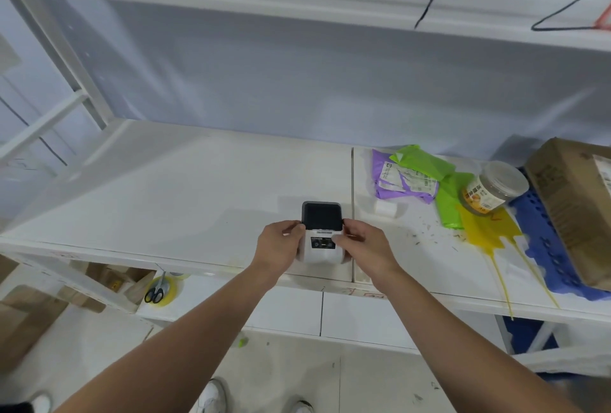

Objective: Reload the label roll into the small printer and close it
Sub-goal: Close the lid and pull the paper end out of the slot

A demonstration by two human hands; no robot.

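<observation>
A small white label printer (320, 252) with a dark grey lid (321, 216) stands near the front edge of the white shelf (165, 194). My left hand (279, 244) grips its left side, fingertips at the lid's edge. My right hand (362, 242) holds the right side, thumb on the front panel. The lid looks down or nearly so; I cannot tell if it is latched. A white label roll (386, 208) lies on the shelf to the right of the printer, apart from it.
Purple (396, 181), green (446, 187) and yellow (486, 230) plastic bags, a clear jar (496, 189), a blue perforated sheet (545, 240) and a cardboard box (575, 201) crowd the shelf's right end. Scissors on a tape roll (158, 292) lie on the lower shelf.
</observation>
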